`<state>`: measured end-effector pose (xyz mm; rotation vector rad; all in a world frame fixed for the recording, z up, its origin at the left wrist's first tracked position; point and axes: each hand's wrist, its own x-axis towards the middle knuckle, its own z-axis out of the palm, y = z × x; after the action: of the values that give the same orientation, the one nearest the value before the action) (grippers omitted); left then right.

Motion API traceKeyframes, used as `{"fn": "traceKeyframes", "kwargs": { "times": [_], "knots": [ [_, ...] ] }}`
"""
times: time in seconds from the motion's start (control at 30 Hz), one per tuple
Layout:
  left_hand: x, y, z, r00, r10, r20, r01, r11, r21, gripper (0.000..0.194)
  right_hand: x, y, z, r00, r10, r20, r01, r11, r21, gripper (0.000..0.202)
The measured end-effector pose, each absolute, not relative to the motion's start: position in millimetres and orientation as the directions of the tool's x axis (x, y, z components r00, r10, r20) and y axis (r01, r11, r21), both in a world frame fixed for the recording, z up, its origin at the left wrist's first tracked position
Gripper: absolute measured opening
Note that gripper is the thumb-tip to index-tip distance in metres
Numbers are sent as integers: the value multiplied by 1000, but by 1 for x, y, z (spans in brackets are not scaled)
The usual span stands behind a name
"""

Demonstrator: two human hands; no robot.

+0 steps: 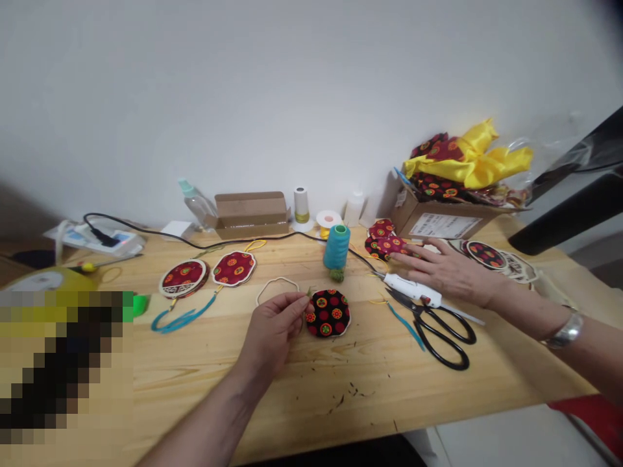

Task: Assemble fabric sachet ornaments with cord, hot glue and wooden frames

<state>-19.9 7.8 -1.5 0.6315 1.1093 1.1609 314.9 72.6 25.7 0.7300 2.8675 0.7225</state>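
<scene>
A hand could pass along the front of the table [272,405], over flat dark scraps [352,390]. Between the left hand [272,327] and right hand [445,272], an upright teal thread cone [336,248] obstructs; scissors [419,314] and a white glue gun [411,289] also intrude.

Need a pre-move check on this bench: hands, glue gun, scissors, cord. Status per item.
1. Left hand has the black patterned piece by its left edge: ok.
2. Right hand clear of the glue gun and scissors: not ok; hand and forearm are right beside them.
3. Scissors set well apart from the glue gun: not ok; they lie right against or under it.
4. Glue gun hot: cannot tell.
5. Teal thread spool upright: ok.
6. Black cord clear of the left hand: ok; it runs along the back of the table.
</scene>
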Motion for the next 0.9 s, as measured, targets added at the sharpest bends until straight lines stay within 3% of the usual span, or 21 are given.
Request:
{"fn": "traceKeyframes", "kwargs": {
  "times": [0.33, 0.43, 0.5, 0.57, 0.63, 0.7, 0.8, 0.9],
  "knots": [
    [-19, 7, -2, 6, 939, -345, -398, 318, 860, 20, 327, 72, 30, -851, 525, -7, 478, 780, 404, 32],
    [-19, 7, -2, 7, 938, -346, -399, 320, 860, 20, 332, 72, 27, -794, 602, 84, 595, 742, 308, 33],
    [-19, 8, -1, 10, 937, -349, -398, 324, 858, 20, 333, 71, 26, -706, 681, 195, 708, 689, 156, 30],
    [-19, 8, -1, 13, 936, -351, -398, 327, 857, 21, 331, 70, 27, -580, 769, 268, 782, 618, -81, 28],
    [-19, 8, -1, 18, 936, -351, -401, 328, 855, 21, 325, 68, 28, -412, 877, 247, 774, 480, -413, 30],
    [-20, 8, -2, 25, 935, -354, -402, 334, 853, 22, 319, 67, 25, -279, 949, 150, 680, 305, -666, 29],
    [-20, 8, -4, 28, 932, -362, -403, 342, 849, 22, 309, 67, 16, -230, 971, -62, 476, 57, -878, 32],
    [-20, 8, -4, 16, 932, -363, -402, 339, 851, 23, 305, 70, 5, -214, 957, -195, 244, -141, -960, 39]
  ]
}}
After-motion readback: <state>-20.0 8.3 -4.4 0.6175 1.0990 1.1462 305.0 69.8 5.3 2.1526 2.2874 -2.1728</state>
